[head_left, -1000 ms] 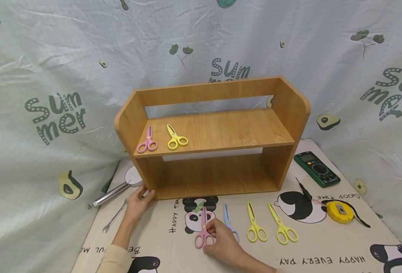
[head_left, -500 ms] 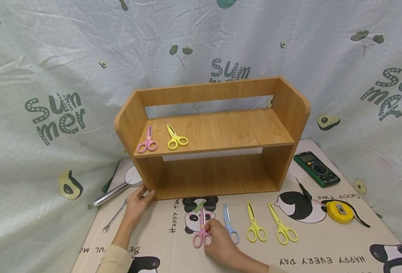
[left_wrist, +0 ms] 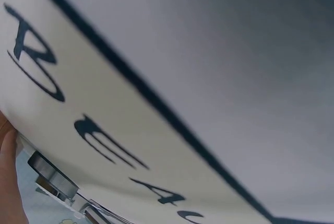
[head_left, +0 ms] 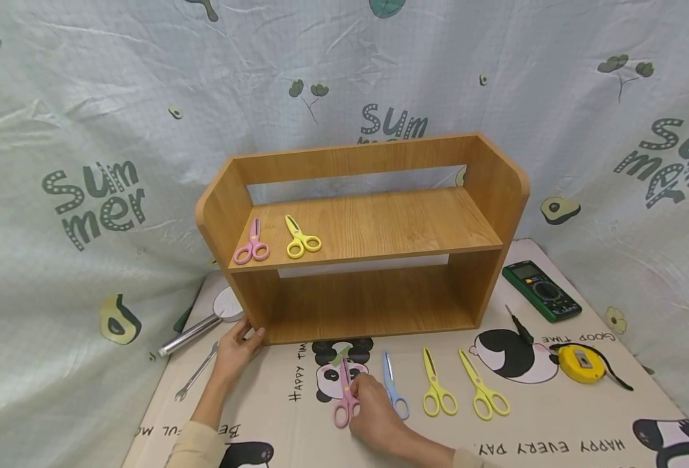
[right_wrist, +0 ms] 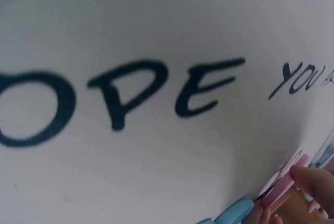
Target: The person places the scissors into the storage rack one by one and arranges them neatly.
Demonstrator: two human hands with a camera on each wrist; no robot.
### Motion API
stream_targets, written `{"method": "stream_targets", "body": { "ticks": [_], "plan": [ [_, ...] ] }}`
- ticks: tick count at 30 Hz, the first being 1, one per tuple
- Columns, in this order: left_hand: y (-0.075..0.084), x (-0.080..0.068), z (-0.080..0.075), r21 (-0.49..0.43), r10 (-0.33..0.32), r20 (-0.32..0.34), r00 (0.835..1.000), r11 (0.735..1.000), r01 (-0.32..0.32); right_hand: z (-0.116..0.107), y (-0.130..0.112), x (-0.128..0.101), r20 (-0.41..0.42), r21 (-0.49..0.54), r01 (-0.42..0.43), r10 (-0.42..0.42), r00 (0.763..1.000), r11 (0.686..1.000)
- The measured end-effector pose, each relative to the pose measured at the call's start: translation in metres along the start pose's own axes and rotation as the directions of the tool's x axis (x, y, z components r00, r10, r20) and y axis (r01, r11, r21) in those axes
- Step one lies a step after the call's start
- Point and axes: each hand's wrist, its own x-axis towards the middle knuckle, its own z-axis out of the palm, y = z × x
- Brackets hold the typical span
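A wooden two-tier shelf point(head_left: 374, 224) stands on a printed mat point(head_left: 298, 422). On its upper board lie pink scissors point(head_left: 252, 243) and yellow scissors point(head_left: 300, 238). My left hand point(head_left: 236, 348) rests with straight fingers against the shelf's lower left corner. My right hand point(head_left: 370, 409) pinches the handle of a pink pair of scissors point(head_left: 345, 396) lying on the mat. In the right wrist view the fingertips point(right_wrist: 313, 179) touch that pink handle point(right_wrist: 282, 187). Blue scissors point(head_left: 392, 390) lie just right of this hand.
Two more yellow scissors point(head_left: 436, 390) point(head_left: 485, 390) lie in the row on the mat. A green multimeter point(head_left: 540, 291), a screwdriver point(head_left: 519, 325) and a yellow tape measure point(head_left: 581, 363) sit at the right. A silver torch point(head_left: 201, 322) and a spanner point(head_left: 195, 374) lie at the left.
The pink scissors under my right hand have shifted slightly left and turned a little on the mat. My left hand has stayed at the shelf corner.
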Motion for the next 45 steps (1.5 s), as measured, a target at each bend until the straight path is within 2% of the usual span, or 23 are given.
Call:
{"method": "stream_targets", "body": {
  "ticks": [15, 33, 45],
  "plan": [
    [-0.002, 0.003, 0.0, -0.006, -0.006, -0.002, 1.0, 1.0, 0.006, -0.004, -0.003, 0.005, -0.026, 0.01, -0.006, 0.006, 1.0, 1.0],
    [0.0, 0.001, 0.001, -0.001, 0.003, -0.01, 1.0, 1.0, -0.003, -0.016, -0.012, 0.007, -0.011, 0.047, -0.084, 0.085, 0.996, 0.995],
    [-0.001, 0.001, 0.0, 0.006, 0.001, -0.009, 1.0, 1.0, -0.001, -0.03, -0.025, 0.012, -0.063, 0.092, -0.083, 0.089, 0.994, 0.992]
  ]
}}
